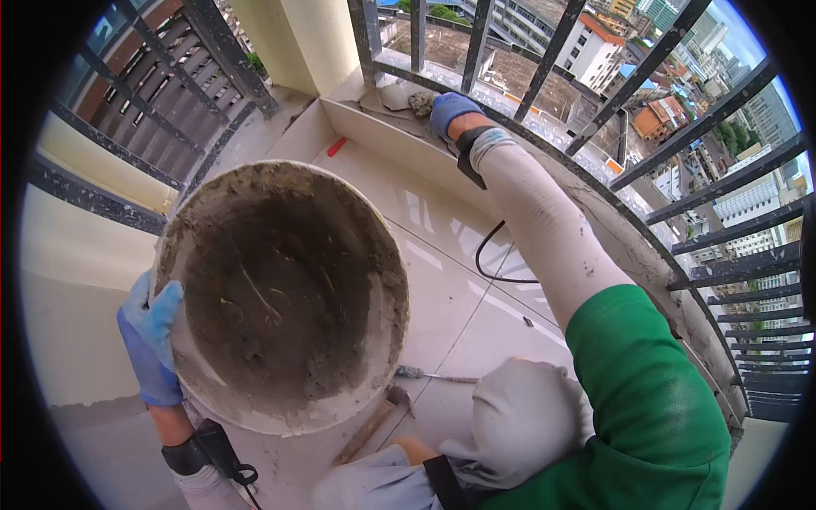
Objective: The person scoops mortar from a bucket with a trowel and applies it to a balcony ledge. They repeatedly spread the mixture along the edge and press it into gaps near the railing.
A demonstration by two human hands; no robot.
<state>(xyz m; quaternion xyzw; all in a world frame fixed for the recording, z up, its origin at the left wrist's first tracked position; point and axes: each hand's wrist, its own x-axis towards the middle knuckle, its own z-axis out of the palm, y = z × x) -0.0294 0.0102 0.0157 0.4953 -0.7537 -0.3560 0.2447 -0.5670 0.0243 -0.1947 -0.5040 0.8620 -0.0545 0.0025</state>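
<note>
- Bucket (395, 246): one, in the left half of the view, over the tiled floor (442, 310); whether it rests there or is held up cannot be told. Wet grey mortar (285, 297) inside, more caked on the walls.
- Lettering on the bucket: cannot tell, outer wall mostly hidden.
- Bucket's mouth points up toward the viewer; long axis, base to mouth, roughly along the line of sight.
- Hands: two, both blue-gloved, a black band on each wrist.
- Left hand (151, 340): clamped on the bucket's left rim.
- Right hand (455, 112): far forward on the ledge (350, 88) below the railing (540, 64), just beside one lump of mortar (422, 104). Fingers look curled; cannot tell whether they grip anything.
- Pale strip (408, 157): stands on edge below the ledge, running from upper left toward the right forearm.
- Floor, one each: red piece (337, 147) near the strip's left end; black cable (480, 255), curved; thin-shafted tool (411, 371), lying crosswise; hammer (365, 432), handle slanting down-left, just below the bucket.
</note>
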